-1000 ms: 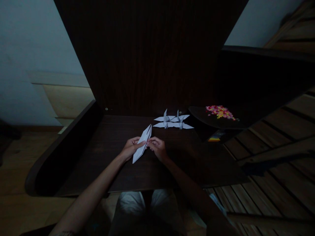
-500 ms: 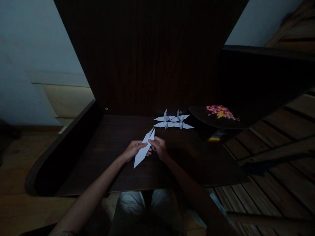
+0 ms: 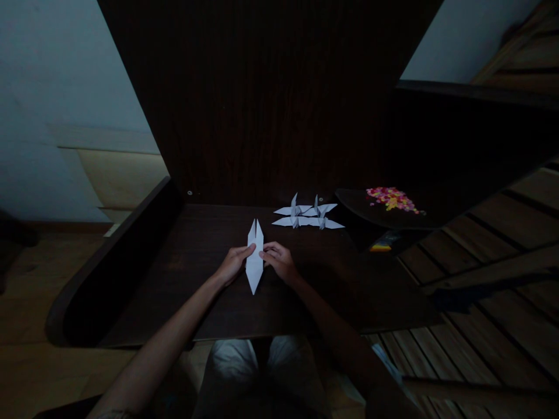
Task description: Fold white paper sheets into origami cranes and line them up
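Paper (image 3: 254, 270), folded long and pointed with a split far end, is held over the dark desk (image 3: 209, 233) between the left hand (image 3: 234, 263) and right hand (image 3: 282, 262), each pinching one side with its thumb on top. Uneven pull from the thumbs could skew the layers or tear the split deeper, though in this dim light the grip of the fingers underneath is hard to judge. A forward slip might also knock the white folded birds (image 3: 309, 221) standing just beyond, to the right.

Matt paper model (image 3: 254, 272) (smooth), wood-grained desk (image 3: 253, 317).
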### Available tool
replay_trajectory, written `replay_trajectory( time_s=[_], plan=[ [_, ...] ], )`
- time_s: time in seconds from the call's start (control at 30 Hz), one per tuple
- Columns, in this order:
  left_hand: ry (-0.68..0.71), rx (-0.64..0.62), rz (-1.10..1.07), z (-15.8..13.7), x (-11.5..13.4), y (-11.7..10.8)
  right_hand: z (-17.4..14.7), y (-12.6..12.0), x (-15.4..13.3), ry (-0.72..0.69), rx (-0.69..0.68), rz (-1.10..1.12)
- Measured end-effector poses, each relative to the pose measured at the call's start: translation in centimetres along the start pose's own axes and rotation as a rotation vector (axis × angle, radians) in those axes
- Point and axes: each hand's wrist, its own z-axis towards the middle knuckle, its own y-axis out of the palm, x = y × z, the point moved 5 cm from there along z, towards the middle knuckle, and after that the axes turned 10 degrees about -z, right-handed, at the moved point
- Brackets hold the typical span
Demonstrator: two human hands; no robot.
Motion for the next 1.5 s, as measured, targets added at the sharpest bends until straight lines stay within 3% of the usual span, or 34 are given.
replay_trajectory(
  time_s=[0.33,0.5,0.63,0.97,1.23,1.4,1.5],
  plan=[
    [0.149,0.050,0.010,0.4,0.5,-0.6,0.4,-1.3,0.3,0.015,0.126,0.082],
    [0.098,-0.048,-0.006,0.1,0.6,0.0,0.4,-1.6,0.0,0.020,0.086,0.029],
    [0.106,-0.037,-0.035,-0.1,1.0,0.0,0.2,-1.8,0.0,0.052,0.014,0.092],
    [0.221,-0.026,0.088,-0.3,1.4,-0.4,0.2,-1.9,0.1,-0.070,-0.118,0.040],
    [0.297,0.043,0.274,-0.2,1.6,-0.3,0.3,-1.6,-0.1,-0.063,-0.019,-0.027],
    [0.366,0.007,0.198,0.1,1.4,-0.3,0.5,-1.4,0.2,-0.080,0.092,0.025],
    [0.384,-0.036,0.169,0.1,1.4,-0.2,0.6,-1.3,0.5,-0.067,0.084,0.067]
  ],
)
